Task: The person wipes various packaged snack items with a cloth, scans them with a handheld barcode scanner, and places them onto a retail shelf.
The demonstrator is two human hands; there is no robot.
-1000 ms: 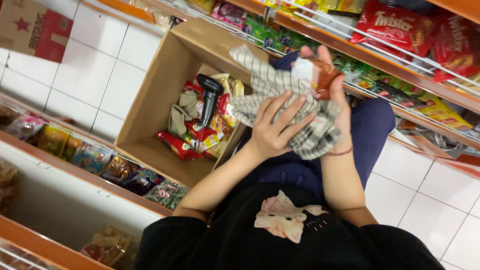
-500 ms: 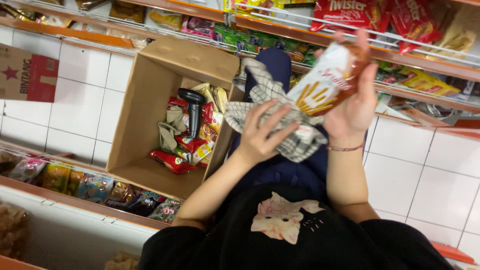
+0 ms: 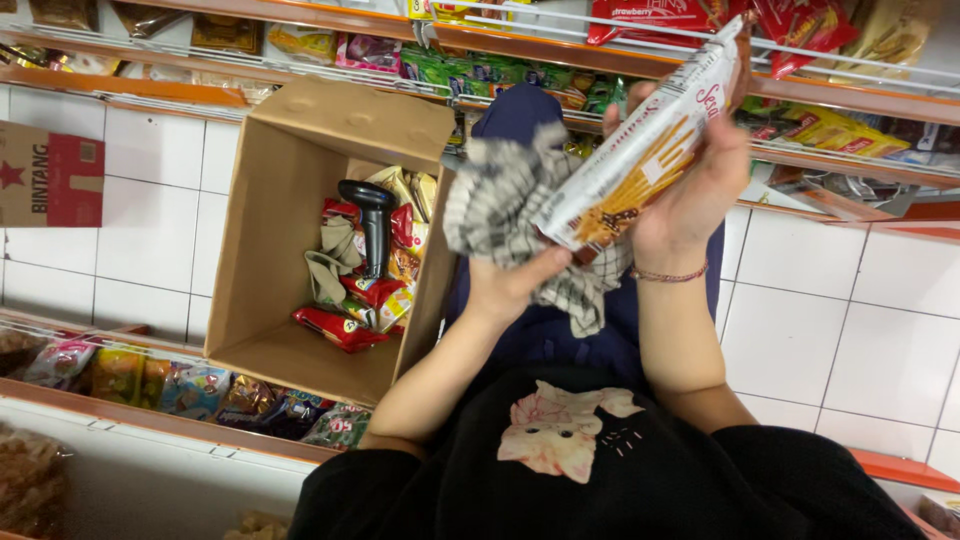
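My right hand [image 3: 690, 190] grips a long white snack packet [image 3: 640, 150] with a picture of biscuit sticks, held up in front of the shelves. My left hand [image 3: 510, 280] holds a grey checked cloth [image 3: 500, 205] pressed against the lower end of the packet. A thin bracelet circles my right wrist. Both hands are raised above my lap, to the right of an open cardboard box [image 3: 290, 190].
The box holds several snack packets and a black handheld scanner [image 3: 372, 220]. Shelves of snack packets [image 3: 480, 65] run along the top and along the lower left [image 3: 150, 380]. A red and brown carton [image 3: 50, 175] lies on the white tiled floor at left.
My right hand has lifted the packet higher and turned it lengthwise. My left hand with the cloth has slid under the packet's lower end. The view has shifted upward.
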